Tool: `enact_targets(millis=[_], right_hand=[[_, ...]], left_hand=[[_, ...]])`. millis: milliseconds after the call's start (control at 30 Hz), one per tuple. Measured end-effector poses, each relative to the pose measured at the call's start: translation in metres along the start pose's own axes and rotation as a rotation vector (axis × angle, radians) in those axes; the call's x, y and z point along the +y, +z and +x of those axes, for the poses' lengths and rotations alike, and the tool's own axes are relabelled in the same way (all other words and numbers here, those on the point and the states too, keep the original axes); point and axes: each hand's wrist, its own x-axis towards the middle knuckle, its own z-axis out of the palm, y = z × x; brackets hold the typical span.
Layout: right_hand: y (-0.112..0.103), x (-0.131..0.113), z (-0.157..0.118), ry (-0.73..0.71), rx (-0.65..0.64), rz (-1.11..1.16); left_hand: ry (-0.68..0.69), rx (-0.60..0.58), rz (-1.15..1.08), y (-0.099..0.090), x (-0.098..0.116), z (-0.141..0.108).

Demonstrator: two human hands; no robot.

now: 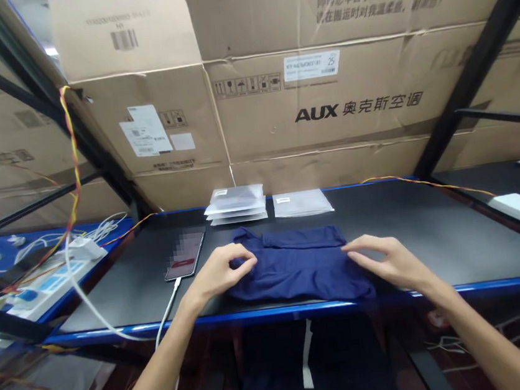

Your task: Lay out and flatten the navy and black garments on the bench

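Observation:
A dark navy piece of clothing [297, 272] lies partly folded on the black tabletop, with a folded band across its far side. Its lower part is wrinkled and reaches the blue front edge. What kind of garment it is cannot be made out. My left hand [221, 269] pinches the cloth at its left side, thumb and forefinger nearly meeting. At the opposite side, my right hand [387, 260] has thumb and fingertips closed on the right edge of the fabric.
Behind the cloth sit a stack of flat translucent packets [237, 205] and another packet pile [302, 203]. A phone [186, 255] on a white cable lies left. Power strips [49, 288] flank the table. Black frame bars and large cardboard [328, 131] stand around it.

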Motion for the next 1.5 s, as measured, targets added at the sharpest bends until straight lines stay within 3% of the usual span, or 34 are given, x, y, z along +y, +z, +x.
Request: enact_targets(millis=[267, 467, 800, 967, 1133, 1333, 1433, 1500], right_hand=[[0.004, 0.042, 0.028, -0.086, -0.089, -0.235], [0.011, 0.051, 0.036, -0.075, -0.120, -0.294], [0.003, 0.042, 0.078, 0.040, 0.118, -0.148], [0.010, 0.053, 0.109, 0.103, 0.085, -0.278], [0.023, 0.071, 0.119, 0.120, 0.043, -0.384], [0.023, 0.068, 0.110, 0.089, 0.110, -0.447], [0.023, 0.057, 0.102, -0.038, 0.182, -0.431], [0.026, 0.047, 0.095, -0.146, 0.127, -0.367]], left_hand=[[0.095, -0.066, 0.086, 0.016, -0.019, 0.045], [0.098, -0.142, 0.063, 0.021, -0.025, 0.061], [-0.097, 0.010, 0.014, 0.022, -0.027, 0.086], [-0.153, 0.033, 0.016, 0.030, -0.038, 0.109], [-0.204, 0.053, 0.154, 0.040, -0.044, 0.117], [-0.137, 0.114, 0.205, 0.036, -0.039, 0.102], [0.061, 0.101, 0.158, 0.033, -0.031, 0.086], [0.198, 0.011, 0.129, 0.033, -0.024, 0.074]])
